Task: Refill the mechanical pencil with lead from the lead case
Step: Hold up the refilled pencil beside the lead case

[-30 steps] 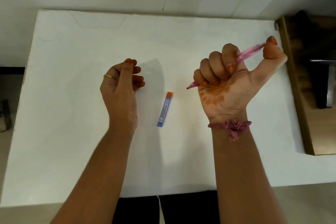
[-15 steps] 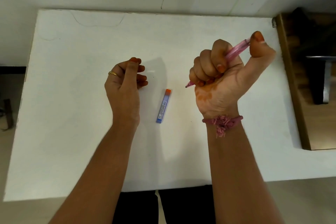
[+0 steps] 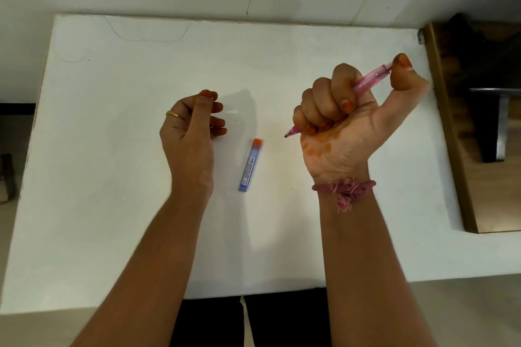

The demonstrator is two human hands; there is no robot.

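My right hand [image 3: 341, 121] is fisted around a pink translucent mechanical pencil [image 3: 369, 80], held above the white table [image 3: 112, 205]. The thumb tip rests on the pencil's rear button at upper right; the dark tip pokes out of the fist toward the left. A slim blue lead case [image 3: 251, 165] with an orange cap lies flat on the table between my hands, cap end away from me. My left hand [image 3: 191, 132] hovers left of the case, fingers loosely curled, thumb against forefinger; whether it pinches anything I cannot tell.
A brown wooden piece of furniture [image 3: 451, 132] abuts the table's right edge, with a dark metal object on it. A white wall runs behind the table. My dark-clothed legs [image 3: 253, 318] show below the near edge.
The right hand dipped slightly left and then returned right, its thumb staying on the pencil's button. The left hand and the lead case have hardly moved.
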